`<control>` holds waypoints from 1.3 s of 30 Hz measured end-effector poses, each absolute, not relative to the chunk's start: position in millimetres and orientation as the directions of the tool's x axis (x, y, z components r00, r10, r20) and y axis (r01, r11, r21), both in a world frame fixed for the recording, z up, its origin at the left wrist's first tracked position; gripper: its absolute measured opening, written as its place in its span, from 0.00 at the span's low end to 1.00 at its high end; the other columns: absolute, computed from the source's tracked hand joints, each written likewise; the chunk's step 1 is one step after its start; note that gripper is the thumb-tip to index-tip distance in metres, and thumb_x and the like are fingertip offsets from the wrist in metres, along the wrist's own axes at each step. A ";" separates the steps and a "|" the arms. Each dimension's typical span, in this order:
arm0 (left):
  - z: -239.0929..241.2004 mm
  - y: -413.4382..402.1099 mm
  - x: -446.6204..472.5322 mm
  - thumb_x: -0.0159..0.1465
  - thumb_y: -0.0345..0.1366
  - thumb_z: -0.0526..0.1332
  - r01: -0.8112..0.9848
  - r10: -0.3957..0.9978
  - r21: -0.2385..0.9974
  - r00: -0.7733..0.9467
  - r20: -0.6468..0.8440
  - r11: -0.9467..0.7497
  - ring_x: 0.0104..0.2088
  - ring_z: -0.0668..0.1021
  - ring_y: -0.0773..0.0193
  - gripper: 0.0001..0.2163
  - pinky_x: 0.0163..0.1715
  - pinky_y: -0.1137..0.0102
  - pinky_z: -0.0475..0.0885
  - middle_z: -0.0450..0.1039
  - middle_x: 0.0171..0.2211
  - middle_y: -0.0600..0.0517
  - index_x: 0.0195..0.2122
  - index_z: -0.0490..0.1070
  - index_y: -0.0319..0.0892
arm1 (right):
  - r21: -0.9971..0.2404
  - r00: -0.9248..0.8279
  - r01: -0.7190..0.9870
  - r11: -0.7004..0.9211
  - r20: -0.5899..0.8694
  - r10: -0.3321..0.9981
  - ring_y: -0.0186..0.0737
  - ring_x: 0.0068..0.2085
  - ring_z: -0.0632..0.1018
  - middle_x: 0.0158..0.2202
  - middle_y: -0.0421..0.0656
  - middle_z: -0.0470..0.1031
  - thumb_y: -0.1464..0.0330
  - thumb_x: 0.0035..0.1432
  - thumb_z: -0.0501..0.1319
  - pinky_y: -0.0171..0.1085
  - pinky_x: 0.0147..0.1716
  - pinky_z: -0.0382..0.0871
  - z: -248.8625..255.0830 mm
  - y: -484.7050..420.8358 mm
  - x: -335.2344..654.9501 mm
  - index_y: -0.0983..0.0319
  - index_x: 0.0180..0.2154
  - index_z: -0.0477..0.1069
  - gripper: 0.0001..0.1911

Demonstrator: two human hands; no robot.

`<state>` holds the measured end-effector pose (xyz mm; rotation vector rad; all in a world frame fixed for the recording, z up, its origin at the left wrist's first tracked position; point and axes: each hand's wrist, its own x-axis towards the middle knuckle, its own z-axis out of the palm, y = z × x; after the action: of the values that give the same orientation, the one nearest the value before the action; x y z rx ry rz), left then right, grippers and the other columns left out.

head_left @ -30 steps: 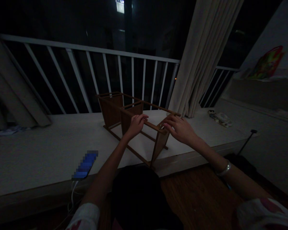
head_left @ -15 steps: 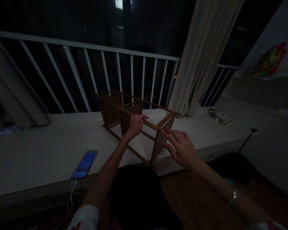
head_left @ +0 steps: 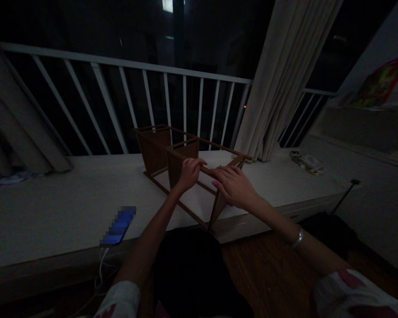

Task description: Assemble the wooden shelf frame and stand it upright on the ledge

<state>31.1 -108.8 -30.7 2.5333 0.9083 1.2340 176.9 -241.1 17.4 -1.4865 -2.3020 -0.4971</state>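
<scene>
A brown wooden shelf rack [head_left: 184, 170], an open frame with flat boards across it, lies on its side on the white window ledge. My left hand [head_left: 189, 173] is closed around its upper near rail, about midway along. Close to the right end of that rail is my right hand [head_left: 235, 185], its fingers laid over the wood and the thumb below them. It hides the rack's near top corner. Dim light keeps the exact finger contact hard to see.
A phone [head_left: 118, 226] with a white cable lies on the ledge [head_left: 69, 201] at left. White railing [head_left: 126, 62] and a curtain [head_left: 285, 79] stand behind the rack. To the right are a crumpled cloth item [head_left: 308, 163] and a dark bag [head_left: 328, 229] on the floor.
My right hand has moved left and slightly up, from the rack's end corner onto the upper rail. My left hand keeps its place on the rail, and the rack stays put.
</scene>
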 end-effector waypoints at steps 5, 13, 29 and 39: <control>-32.9 -107.3 32.0 0.60 0.28 0.42 0.457 0.595 0.400 0.451 0.665 -0.794 0.41 0.68 0.67 0.15 0.51 0.67 0.52 0.69 0.36 0.55 0.38 0.66 0.46 | -0.028 -0.305 0.930 0.367 0.501 0.810 0.42 0.44 0.70 0.43 0.46 0.71 0.63 0.61 0.43 0.43 0.45 0.55 23.0 -241.6 195.4 0.62 0.50 0.61 0.19; -34.4 -108.0 33.6 0.61 0.28 0.42 0.432 0.585 0.412 0.431 0.688 -0.802 0.41 0.68 0.67 0.15 0.51 0.67 0.51 0.69 0.36 0.55 0.37 0.67 0.46 | -0.116 -0.238 0.918 0.379 0.604 0.761 0.40 0.40 0.71 0.40 0.46 0.72 0.66 0.59 0.48 0.40 0.41 0.57 3.9 -270.5 211.8 0.64 0.45 0.63 0.14; -29.8 -111.7 36.2 0.60 0.28 0.42 0.486 0.596 0.375 0.463 0.656 -0.790 0.42 0.67 0.66 0.15 0.50 0.66 0.52 0.69 0.36 0.54 0.36 0.66 0.45 | 0.186 -0.505 0.856 0.483 0.501 0.702 0.42 0.41 0.65 0.38 0.47 0.69 0.64 0.59 0.48 0.40 0.38 0.53 32.7 -246.6 182.7 0.60 0.46 0.67 0.17; -31.9 -113.1 42.2 0.59 0.28 0.43 0.473 0.612 0.414 0.418 0.671 -0.778 0.42 0.67 0.66 0.13 0.50 0.66 0.53 0.69 0.35 0.54 0.35 0.65 0.45 | -0.037 -0.335 0.917 0.398 0.472 0.815 0.35 0.32 0.69 0.30 0.41 0.71 0.65 0.52 0.56 0.33 0.27 0.53 44.3 -201.2 188.8 0.59 0.33 0.72 0.08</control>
<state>42.2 -113.1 -31.9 2.5065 0.9681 1.2907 188.8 -201.2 44.3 -1.4869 -2.2433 -0.3296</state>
